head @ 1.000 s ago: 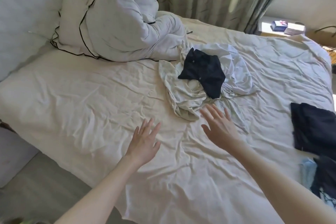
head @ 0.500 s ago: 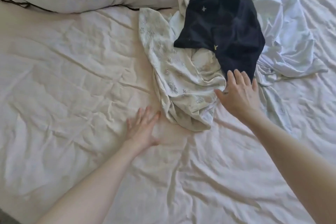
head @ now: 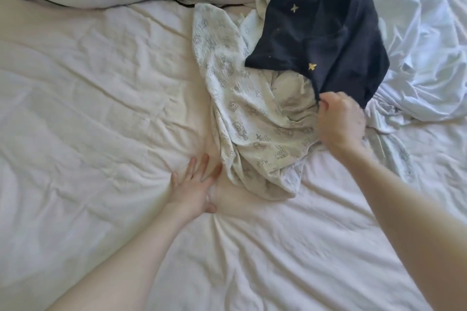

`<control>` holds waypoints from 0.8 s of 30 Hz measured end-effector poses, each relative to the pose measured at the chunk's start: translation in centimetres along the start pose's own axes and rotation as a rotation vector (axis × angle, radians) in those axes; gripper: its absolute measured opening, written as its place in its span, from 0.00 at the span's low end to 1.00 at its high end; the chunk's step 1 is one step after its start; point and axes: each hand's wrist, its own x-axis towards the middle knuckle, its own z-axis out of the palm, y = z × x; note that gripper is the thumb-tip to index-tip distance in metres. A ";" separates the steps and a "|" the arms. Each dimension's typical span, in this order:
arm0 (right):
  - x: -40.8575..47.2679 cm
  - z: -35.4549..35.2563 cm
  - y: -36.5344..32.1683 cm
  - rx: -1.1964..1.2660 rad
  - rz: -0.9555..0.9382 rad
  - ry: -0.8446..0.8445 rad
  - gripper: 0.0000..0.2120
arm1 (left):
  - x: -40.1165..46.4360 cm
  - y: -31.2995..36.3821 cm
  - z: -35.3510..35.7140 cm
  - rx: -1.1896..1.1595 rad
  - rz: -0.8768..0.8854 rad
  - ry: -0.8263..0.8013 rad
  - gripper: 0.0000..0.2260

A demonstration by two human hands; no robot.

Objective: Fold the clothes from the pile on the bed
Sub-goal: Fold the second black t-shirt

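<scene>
On top of the pile lies a crumpled dark navy cloth garment with small gold stars (head: 326, 40), and my right hand (head: 340, 121) pinches its near edge, fingers curled round the fabric. Under it sprawls a pale cream printed garment (head: 252, 118), with a light blue one (head: 424, 63) beside them. My left hand (head: 195, 184) presses flat, fingers straight, on the wrinkled white bedsheet (head: 88, 108), just beside the cream garment.

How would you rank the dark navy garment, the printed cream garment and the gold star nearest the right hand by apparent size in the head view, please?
1. Printed cream garment and dark navy garment: they look close in area, and both are crumpled, so I would not rank them.
2. Gold star: by far the smallest, just above the right hand.
</scene>
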 end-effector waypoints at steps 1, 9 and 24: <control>-1.3 -0.8 -0.8 0.101 0.010 0.007 0.14 | -0.4 -0.2 -1.0 -0.021 0.022 -0.028 0.43; -13.2 -9.0 -4.8 0.618 0.137 0.013 0.08 | -12.9 1.2 -2.3 -0.864 -0.030 -0.013 0.17; -29.9 -26.1 -9.4 0.507 -0.314 -0.400 0.05 | -31.3 11.4 -10.5 -1.258 0.048 0.064 0.10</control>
